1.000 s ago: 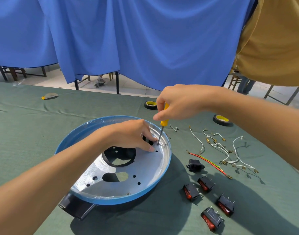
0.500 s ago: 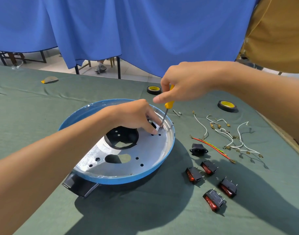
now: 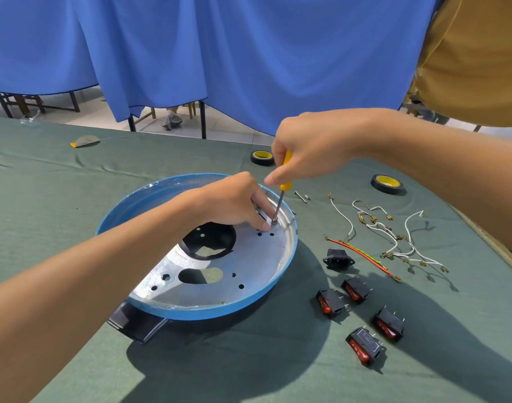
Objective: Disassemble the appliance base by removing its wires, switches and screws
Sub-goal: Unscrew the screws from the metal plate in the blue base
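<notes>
The round appliance base (image 3: 249,266), blue outside and silver inside with holes, lies on the green cloth. My right hand (image 3: 310,146) grips a yellow-handled screwdriver (image 3: 282,193) whose tip stands on a screw near the base's far right rim. My left hand (image 3: 234,203) reaches into the base, fingertips pinching a small part beside the screwdriver tip. Several black-and-red rocker switches (image 3: 362,318), a black socket (image 3: 337,258) and loose white, red and yellow wires (image 3: 394,242) lie to the right of the base.
Two rolls of black tape (image 3: 262,157) (image 3: 388,184) sit at the far side, with small screws (image 3: 301,196) near the base. A blue curtain hangs behind the table. A person in a mustard shirt (image 3: 478,53) stands at the right.
The view shifted slightly; both hands stay at the same screw spot, the right hand still on the screwdriver, the left fingers still beside its tip.
</notes>
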The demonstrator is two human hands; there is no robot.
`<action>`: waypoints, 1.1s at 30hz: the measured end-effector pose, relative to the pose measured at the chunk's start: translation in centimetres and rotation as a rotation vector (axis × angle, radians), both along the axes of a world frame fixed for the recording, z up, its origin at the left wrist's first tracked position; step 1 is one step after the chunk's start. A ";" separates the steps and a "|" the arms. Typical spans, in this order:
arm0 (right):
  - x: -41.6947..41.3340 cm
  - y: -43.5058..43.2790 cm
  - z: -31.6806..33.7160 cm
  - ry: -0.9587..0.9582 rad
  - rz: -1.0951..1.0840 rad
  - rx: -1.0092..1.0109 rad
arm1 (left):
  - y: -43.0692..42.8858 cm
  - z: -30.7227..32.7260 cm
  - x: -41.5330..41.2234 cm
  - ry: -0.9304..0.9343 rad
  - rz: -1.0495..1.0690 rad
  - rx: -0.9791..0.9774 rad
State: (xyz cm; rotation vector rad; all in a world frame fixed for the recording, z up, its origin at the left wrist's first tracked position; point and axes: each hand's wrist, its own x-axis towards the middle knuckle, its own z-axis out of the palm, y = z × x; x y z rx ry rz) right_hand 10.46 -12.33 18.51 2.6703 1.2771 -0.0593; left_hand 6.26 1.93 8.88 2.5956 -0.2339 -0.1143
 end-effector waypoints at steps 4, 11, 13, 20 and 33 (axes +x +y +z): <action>0.2 0.2 0.2 0.060 -0.067 -0.040 | 0.1 -0.1 0.0 0.011 -0.020 -0.010; 0.0 1.7 0.6 -0.051 0.101 -0.178 | 0.2 -0.2 0.0 -0.008 -0.018 -0.020; 0.3 1.4 0.7 -0.045 0.140 -0.184 | 0.2 -0.2 0.0 -0.013 -0.017 -0.022; 0.6 0.6 0.7 -0.042 0.251 -0.172 | -0.2 -0.2 0.0 -0.036 0.052 0.034; 0.0 0.1 1.0 -0.078 0.405 -0.205 | -1.0 -0.5 0.3 -0.104 0.159 0.156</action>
